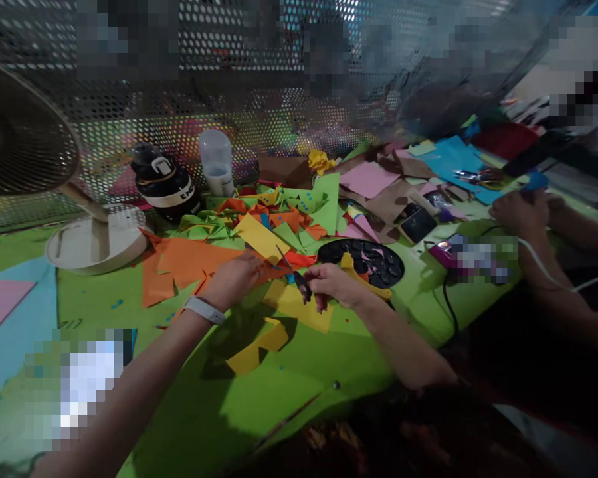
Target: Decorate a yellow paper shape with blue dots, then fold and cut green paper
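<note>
My right hand [333,284] is closed on a pair of scissors [301,284] with dark handles, its blades pointing up and to the left. To the left, my left hand [235,275], with a pale band on the wrist, has its fingers pinched on a piece of orange paper [275,271] close to the blades. A larger orange sheet [179,262] lies beside that hand. Just behind the fingers is a yellow paper rectangle [262,238]. Beneath the scissors lies a yellow sheet [299,305], and nearer me a folded yellow strip [259,348].
Paper scraps [219,222] pile up behind my hands. A black round palette [389,262] stands right of my right hand. At back left are a fan [97,232], a black bottle [167,189] and a clear bottle [216,162]. Another person's hands [521,212] work at the right.
</note>
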The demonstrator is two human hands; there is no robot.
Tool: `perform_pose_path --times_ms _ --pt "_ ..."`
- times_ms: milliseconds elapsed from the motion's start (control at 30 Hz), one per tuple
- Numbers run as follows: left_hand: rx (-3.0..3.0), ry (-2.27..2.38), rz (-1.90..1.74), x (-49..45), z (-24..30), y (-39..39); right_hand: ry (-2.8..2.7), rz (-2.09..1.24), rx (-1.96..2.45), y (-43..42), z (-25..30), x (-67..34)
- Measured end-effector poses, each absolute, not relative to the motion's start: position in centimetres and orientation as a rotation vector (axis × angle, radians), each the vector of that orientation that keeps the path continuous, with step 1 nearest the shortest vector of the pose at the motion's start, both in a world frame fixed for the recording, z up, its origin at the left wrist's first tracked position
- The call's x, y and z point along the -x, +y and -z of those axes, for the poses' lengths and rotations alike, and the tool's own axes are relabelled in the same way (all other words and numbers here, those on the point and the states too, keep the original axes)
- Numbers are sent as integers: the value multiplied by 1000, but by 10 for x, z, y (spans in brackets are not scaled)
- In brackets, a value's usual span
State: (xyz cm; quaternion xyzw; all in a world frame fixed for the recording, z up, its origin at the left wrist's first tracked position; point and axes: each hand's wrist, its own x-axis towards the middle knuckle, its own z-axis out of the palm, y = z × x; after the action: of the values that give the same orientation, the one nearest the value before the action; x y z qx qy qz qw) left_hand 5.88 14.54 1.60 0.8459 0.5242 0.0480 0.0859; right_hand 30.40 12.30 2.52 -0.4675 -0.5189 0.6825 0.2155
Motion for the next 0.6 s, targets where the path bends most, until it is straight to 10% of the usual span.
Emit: perform_pose_path --times_ms 600 --pt "-2728 1300 113 -81 -4 167 -1080 -1987 780 119 -29 -308"
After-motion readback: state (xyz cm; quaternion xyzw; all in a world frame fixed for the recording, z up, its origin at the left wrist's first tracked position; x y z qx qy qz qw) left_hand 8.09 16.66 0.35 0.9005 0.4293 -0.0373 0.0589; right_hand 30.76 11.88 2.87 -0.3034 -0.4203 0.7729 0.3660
